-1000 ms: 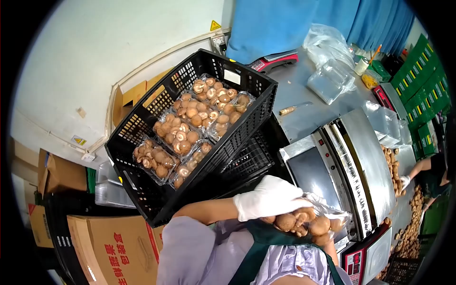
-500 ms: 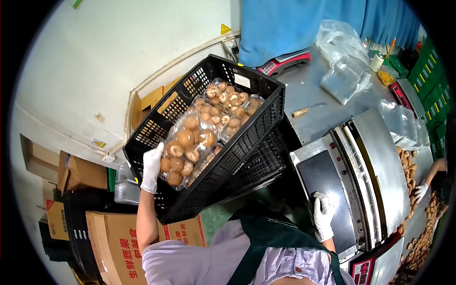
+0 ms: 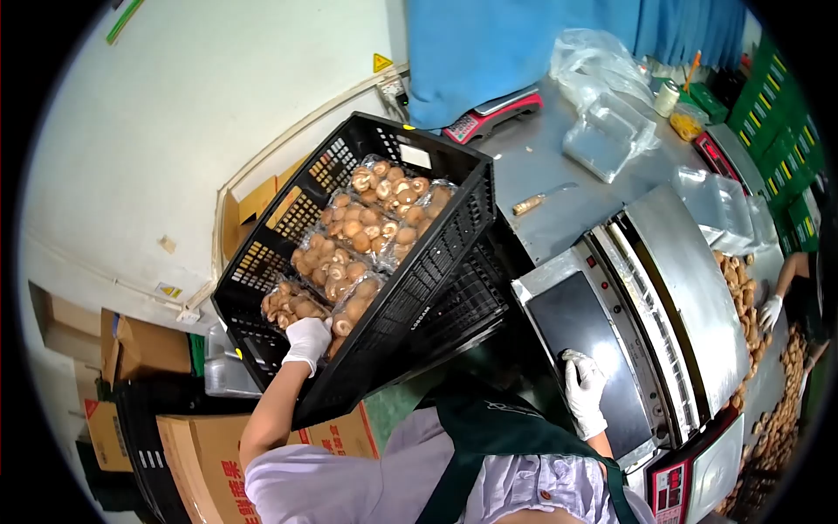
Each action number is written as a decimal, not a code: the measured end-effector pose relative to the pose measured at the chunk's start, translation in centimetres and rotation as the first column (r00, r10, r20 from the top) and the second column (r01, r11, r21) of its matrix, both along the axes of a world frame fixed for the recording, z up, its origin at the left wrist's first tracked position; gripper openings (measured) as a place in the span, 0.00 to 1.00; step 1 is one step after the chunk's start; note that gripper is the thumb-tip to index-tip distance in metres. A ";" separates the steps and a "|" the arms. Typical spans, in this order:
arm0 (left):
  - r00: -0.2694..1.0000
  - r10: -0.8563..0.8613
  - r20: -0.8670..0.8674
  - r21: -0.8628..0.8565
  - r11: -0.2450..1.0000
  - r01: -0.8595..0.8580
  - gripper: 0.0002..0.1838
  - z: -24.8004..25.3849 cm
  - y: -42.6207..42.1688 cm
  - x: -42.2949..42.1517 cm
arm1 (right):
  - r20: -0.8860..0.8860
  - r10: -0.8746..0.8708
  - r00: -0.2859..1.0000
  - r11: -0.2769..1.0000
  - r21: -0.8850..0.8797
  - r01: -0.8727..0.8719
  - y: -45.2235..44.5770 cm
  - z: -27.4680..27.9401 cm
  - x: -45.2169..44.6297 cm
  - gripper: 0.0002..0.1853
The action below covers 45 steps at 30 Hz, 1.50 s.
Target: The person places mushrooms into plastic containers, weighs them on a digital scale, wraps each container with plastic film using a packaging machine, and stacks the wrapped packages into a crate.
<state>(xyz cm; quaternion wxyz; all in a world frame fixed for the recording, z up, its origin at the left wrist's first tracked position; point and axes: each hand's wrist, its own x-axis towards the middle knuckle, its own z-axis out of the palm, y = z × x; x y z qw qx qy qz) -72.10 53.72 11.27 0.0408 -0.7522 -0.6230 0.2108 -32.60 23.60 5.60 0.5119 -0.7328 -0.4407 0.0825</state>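
My left hand (image 3: pixel 307 341), in a white glove, is inside the black crate (image 3: pixel 441 253), its fingers closed on the near end of a clear-wrapped pack of mushrooms (image 3: pixel 356 306). Part of that pack is hidden by the crate's side. Several other wrapped mushroom packs (image 3: pixel 358 223) lie beside and beyond it. To the right, my gloved right hand (image 3: pixel 585 393) rests on the dark plate (image 3: pixel 572 323) of the metal machine (image 3: pixel 690 297), fingers apart and loosely bent, holding nothing.
A knife (image 3: pixel 541 201), clear trays (image 3: pixel 607 140) and a red scale (image 3: pixel 497 113) are on the metal table beyond. Loose mushrooms (image 3: pixel 781 402) lie at the right, near another person's gloved hand (image 3: pixel 770 313). Cardboard boxes (image 3: pixel 205 454) stand at the lower left.
A second ago the pack was in front of my body; then my left hand held it over the crate. Now it lies lower, among the others. My right hand has come onto the plate.
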 end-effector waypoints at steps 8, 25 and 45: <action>0.811 -0.319 0.491 0.340 0.927 0.159 0.19 9.2 -0.6 10.6 | 0.148 -0.010 0.989 0.997 -0.078 0.022 -0.4 0.8 0.1 0.06; -0.086 -0.731 0.677 0.269 0.136 0.954 0.07 9.8 -15.6 38.0 | -0.034 -0.827 0.562 0.554 -0.218 0.803 -26.7 4.2 -0.6 0.09; 0.057 -0.426 0.903 -0.084 -0.045 0.995 0.12 2.4 -50.6 40.8 | 0.653 -0.734 0.184 -0.171 -0.440 0.881 -73.9 9.2 6.9 0.09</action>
